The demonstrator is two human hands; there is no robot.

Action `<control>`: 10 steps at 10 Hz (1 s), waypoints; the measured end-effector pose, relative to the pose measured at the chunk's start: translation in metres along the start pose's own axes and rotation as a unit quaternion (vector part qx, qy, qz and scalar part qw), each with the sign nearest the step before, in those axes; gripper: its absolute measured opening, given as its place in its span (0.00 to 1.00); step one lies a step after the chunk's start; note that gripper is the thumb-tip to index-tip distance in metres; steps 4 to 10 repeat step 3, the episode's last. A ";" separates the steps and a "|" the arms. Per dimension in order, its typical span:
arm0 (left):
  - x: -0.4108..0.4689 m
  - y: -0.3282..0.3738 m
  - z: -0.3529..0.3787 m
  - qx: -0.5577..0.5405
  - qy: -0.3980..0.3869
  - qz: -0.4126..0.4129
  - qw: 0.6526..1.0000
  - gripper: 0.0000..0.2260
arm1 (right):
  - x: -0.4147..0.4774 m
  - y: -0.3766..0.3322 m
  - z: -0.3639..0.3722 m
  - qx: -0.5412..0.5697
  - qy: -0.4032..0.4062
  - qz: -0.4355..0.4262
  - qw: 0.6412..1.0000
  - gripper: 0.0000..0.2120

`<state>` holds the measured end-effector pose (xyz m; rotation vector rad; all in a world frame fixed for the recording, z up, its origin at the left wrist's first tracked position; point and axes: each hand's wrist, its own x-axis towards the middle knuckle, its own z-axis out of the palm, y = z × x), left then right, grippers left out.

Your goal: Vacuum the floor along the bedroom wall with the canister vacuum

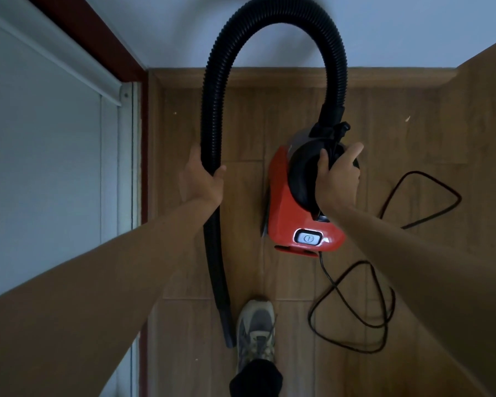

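1. Views: one, head-worn and wide-angle; straight edges bow toward the frame margins.
2. Facing: forward and steeply down onto the wooden floor (384, 144), with the skirting board (269, 77) and pale wall (413, 24) across the top.
3. Nearness: close. Both forearms enter from the bottom corners. At mid-frame and arm's reach, the left hand (202, 179) grips the hose (210, 110) and the right hand (338, 179) grips the canister vacuum (292, 213).
4. Top edge: the hose loop reaches it.
5. Bottom edge: one shoe (257, 330) lies almost directly beneath the lens.
6. Left margin: a white blind (40, 153) runs down the side.
7. Right side: the power cord (384, 299) loops on the floor, inside the frame.
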<state>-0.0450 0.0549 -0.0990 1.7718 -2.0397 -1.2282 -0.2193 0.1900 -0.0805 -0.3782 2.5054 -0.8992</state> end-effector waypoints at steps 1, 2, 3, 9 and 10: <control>0.000 0.002 0.000 0.001 0.011 -0.014 1.000 0.20 | 0.002 0.001 -0.003 0.002 -0.011 0.002 1.000 0.16; -0.003 0.004 -0.005 -0.013 -0.007 -0.032 0.999 0.20 | 0.000 -0.002 -0.008 0.013 -0.039 0.006 0.999 0.16; -0.002 0.009 -0.010 0.024 -0.052 -0.087 0.995 0.27 | -0.001 -0.003 -0.015 -0.023 -0.077 0.012 0.997 0.19; -0.002 0.009 -0.010 0.024 -0.052 -0.087 0.995 0.27 | -0.001 -0.003 -0.015 -0.023 -0.077 0.012 0.997 0.19; -0.002 0.009 -0.010 0.024 -0.052 -0.087 0.995 0.27 | -0.001 -0.003 -0.015 -0.023 -0.077 0.012 0.997 0.19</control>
